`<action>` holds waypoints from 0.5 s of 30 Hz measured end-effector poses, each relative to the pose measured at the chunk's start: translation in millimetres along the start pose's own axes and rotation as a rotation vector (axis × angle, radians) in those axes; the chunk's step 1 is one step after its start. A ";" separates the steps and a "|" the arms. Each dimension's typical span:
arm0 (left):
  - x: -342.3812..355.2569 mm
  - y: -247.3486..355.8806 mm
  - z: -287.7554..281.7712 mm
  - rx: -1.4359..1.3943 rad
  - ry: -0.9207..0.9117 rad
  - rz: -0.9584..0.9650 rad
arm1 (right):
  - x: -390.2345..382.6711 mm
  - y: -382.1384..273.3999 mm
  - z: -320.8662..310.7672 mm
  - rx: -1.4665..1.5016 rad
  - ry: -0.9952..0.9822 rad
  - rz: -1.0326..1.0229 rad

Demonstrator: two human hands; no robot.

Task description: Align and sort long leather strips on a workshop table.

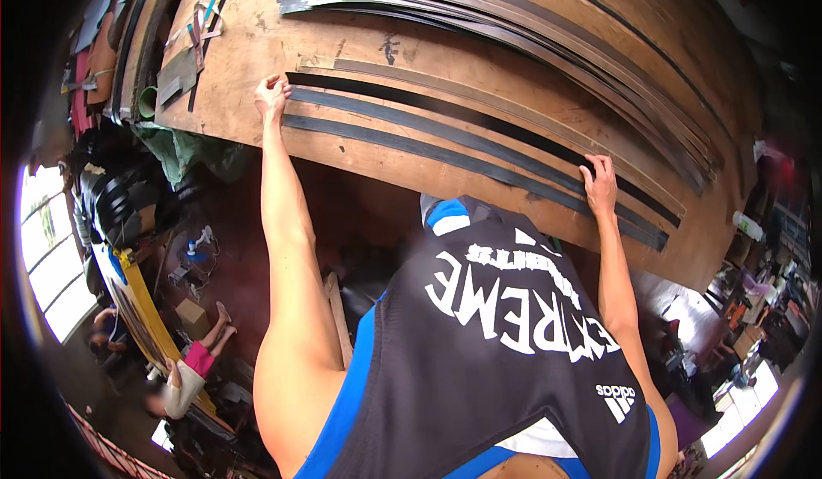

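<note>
Three long dark strips lie side by side on a wooden board table. The far one is a black strip [479, 119]; nearer to me are a grey-black middle strip [411, 122] and a similar near strip [411, 151]. My left hand [272, 95] is closed at the left ends of the strips, its thumb and fingers pinching at the middle strip's tip. Over the right part of the strips rests my right hand [602, 186], its fingers bent and thumb apart from them. Contact under the right palm is hidden.
A thick bundle of long dark and brown strips [479, 12] lies across the far side of the wooden table [231, 68]. A thin brown strip [411, 78] runs beyond the black one. Green sheeting [175, 149] hangs by the left edge. Another person [188, 380] sits at lower left.
</note>
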State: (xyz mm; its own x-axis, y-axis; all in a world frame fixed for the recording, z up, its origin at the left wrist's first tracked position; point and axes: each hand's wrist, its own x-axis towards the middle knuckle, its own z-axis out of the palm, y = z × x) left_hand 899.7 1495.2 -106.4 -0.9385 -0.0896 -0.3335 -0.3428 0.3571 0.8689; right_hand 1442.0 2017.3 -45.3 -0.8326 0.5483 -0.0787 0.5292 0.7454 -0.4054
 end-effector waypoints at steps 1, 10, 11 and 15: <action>-4.2 -0.1 -3.4 0.149 0.012 0.095 | 0.8 -0.5 2.0 0.004 0.008 -0.001; -135.9 24.8 105.5 0.748 -0.616 0.979 | -13.1 5.0 10.3 0.051 0.069 -0.030; -142.1 26.5 117.0 0.730 -0.658 1.048 | -16.5 10.5 11.4 0.048 0.068 -0.061; -137.8 20.7 136.1 0.821 -0.663 1.127 | -8.4 19.0 12.8 0.052 0.089 -0.066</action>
State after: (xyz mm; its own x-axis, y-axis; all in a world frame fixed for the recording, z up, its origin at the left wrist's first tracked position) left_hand 1027.6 1641.5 -92.3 -0.4237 0.9047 0.0453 0.8321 0.3690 0.4141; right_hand 1457.0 2022.0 -64.0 -0.8464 0.5318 0.0297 0.4625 0.7614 -0.4543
